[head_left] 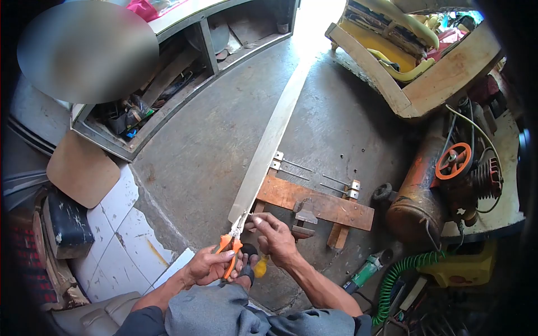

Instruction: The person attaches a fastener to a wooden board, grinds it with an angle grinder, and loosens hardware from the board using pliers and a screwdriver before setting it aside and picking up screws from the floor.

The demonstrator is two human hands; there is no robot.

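My left hand (206, 265) is closed round the orange handles of a pair of pliers (236, 247). The jaws point away from me and meet the near end of a long, pale, flat strip (268, 150). That strip runs forward across the floor toward the bright opening. Beside the jaws, my right hand (276, 239) has its fingers bent and pinched together at the strip's near right corner. What sits between those fingertips is too small to make out. Below the pliers, part of my foot in a dark sandal (246, 270) shows between my hands.
A wooden bench (316, 205) with a vise (304, 221) and clamp rods stands just right of the strip. An air compressor (420, 196), a green angle grinder (364, 273) and a coiled green hose (386, 285) lie further right. Open shelving (210, 42) lines the left.
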